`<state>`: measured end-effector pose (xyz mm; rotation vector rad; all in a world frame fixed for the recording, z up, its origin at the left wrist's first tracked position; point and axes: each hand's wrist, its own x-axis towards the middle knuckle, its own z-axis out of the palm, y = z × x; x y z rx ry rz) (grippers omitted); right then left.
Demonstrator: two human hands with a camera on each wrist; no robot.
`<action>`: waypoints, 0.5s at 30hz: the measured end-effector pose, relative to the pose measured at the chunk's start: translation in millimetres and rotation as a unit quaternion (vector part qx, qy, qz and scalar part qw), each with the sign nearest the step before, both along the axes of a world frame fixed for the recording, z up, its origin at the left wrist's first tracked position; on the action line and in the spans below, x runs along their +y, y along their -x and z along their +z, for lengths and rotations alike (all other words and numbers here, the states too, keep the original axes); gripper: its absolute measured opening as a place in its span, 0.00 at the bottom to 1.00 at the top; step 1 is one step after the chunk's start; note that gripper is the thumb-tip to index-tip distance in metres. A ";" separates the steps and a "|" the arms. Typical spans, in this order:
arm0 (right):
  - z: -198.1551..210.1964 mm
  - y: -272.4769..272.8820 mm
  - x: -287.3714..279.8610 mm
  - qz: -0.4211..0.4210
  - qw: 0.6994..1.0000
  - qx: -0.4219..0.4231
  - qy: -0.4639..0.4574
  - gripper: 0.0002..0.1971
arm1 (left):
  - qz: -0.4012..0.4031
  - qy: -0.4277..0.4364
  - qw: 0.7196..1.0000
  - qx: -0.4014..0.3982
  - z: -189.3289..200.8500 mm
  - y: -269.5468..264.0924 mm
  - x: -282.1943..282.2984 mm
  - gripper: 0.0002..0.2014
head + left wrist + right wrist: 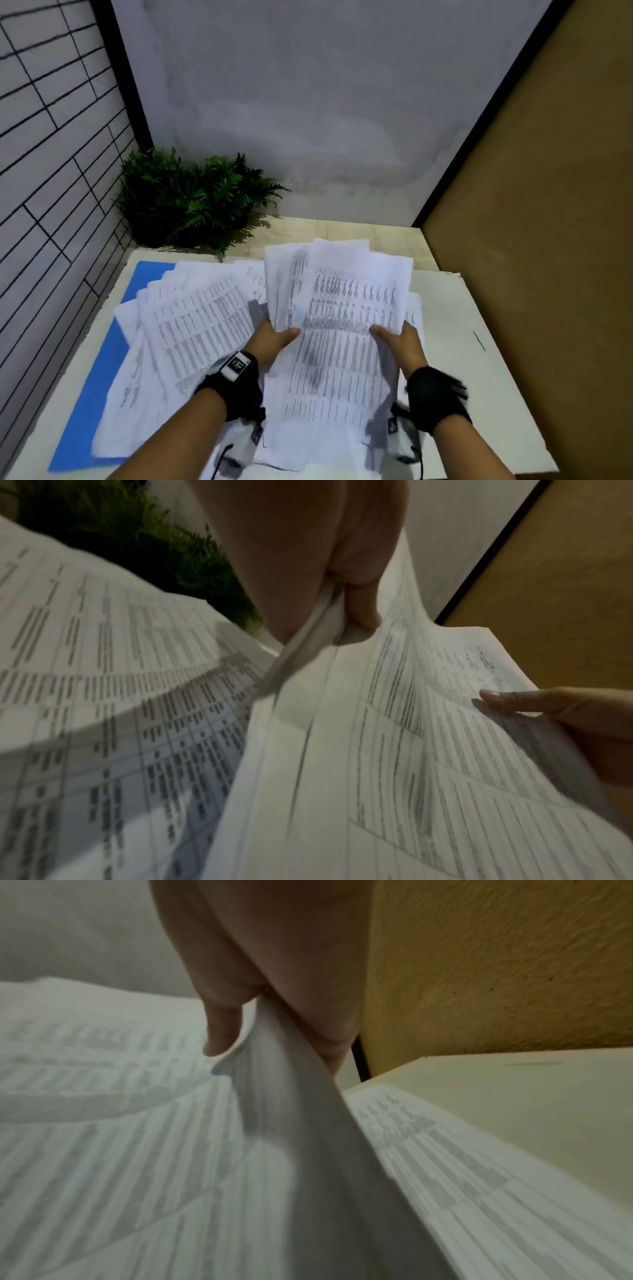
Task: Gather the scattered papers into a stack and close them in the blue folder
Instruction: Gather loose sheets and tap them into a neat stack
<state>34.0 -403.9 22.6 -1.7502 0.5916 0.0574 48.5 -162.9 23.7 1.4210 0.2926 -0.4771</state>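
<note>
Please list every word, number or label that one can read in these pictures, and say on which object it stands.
No text can be read.
Held papers: printed table rows, blurred.
Fanned papers on the blue folder: print too small and blurred.
White tag on the left wrist strap: a dark mark, unreadable.

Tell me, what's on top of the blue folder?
Loose papers lie fanned over the blue folder, hiding most of it; only its left side shows. Whether anything lies between them is hidden.
</note>
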 end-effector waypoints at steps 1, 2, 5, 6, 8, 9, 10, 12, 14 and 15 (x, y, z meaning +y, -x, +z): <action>11.5 0.5 -1.1 0.001 1.000 -0.015 -0.022 0.19 | -0.006 0.003 1.000 -0.011 7.3 -1.4 1.8 0.20; 21.0 1.7 -3.7 0.004 0.998 -0.041 -0.038 0.19 | -0.017 -0.009 0.999 -0.032 14.1 -2.0 3.1 0.17; 50.6 3.4 -7.6 0.020 0.992 -0.098 -0.077 0.18 | -0.034 -0.042 0.994 -0.098 37.3 -4.0 6.8 0.05; 60.9 2.9 -9.6 0.028 0.989 -0.116 -0.082 0.18 | -0.025 -0.040 0.992 -0.118 47.2 -3.7 6.7 0.03; 84.2 3.1 -11.2 0.045 0.984 -0.148 -0.085 0.21 | -0.004 -0.026 0.988 -0.151 68.0 -1.5 7.5 0.04; 96.7 3.2 -10.5 0.056 0.979 -0.175 -0.087 0.18 | 0.008 -0.011 0.986 -0.168 79.9 0.6 9.5 0.06; 110.1 4.6 -7.4 0.067 0.972 -0.207 -0.092 0.15 | 0.020 0.007 0.982 -0.189 89.9 3.3 13.4 0.11; 129.5 8.1 0.5 0.102 0.955 -0.254 -0.114 0.18 | 0.028 0.026 0.973 -0.228 105.8 8.7 23.7 0.23; 135.3 9.3 12.4 0.149 0.948 -0.260 -0.110 0.22 | 0.019 0.037 0.968 -0.249 111.1 12.0 34.0 0.30; 133.7 9.7 19.4 0.167 0.948 -0.249 -0.104 0.23 | 0.015 0.045 0.966 -0.254 110.5 13.4 40.1 0.35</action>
